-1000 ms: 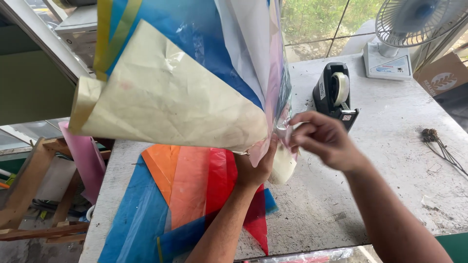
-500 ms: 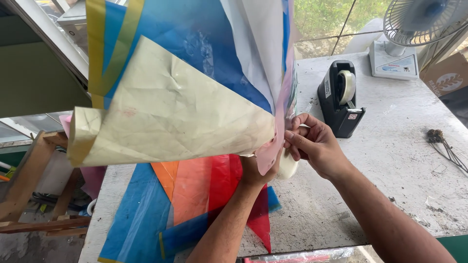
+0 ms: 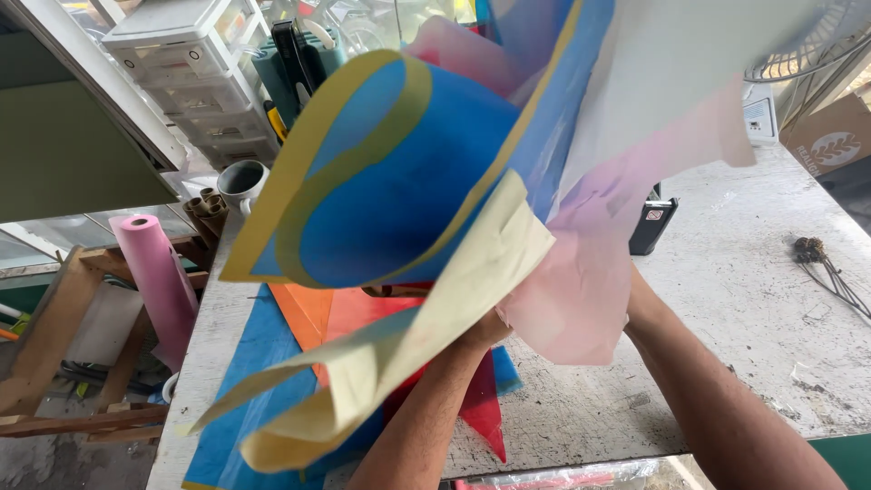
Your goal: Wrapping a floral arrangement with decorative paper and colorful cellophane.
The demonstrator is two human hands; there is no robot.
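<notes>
Head view, left hand [image 3: 485, 328] gripping crinkled cream, blue and pink wrapping sheets [image 3: 399, 209], right hand hidden, grip unclear, rough concrete table [image 3: 753, 299].

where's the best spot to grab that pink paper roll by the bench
Probably the upper end of the pink roll, from above. It stands tilted against the wooden frame beside the table, so its open top is free, while the lower part sits between frame and table edge. Wrap the hand around the tube.
</notes>
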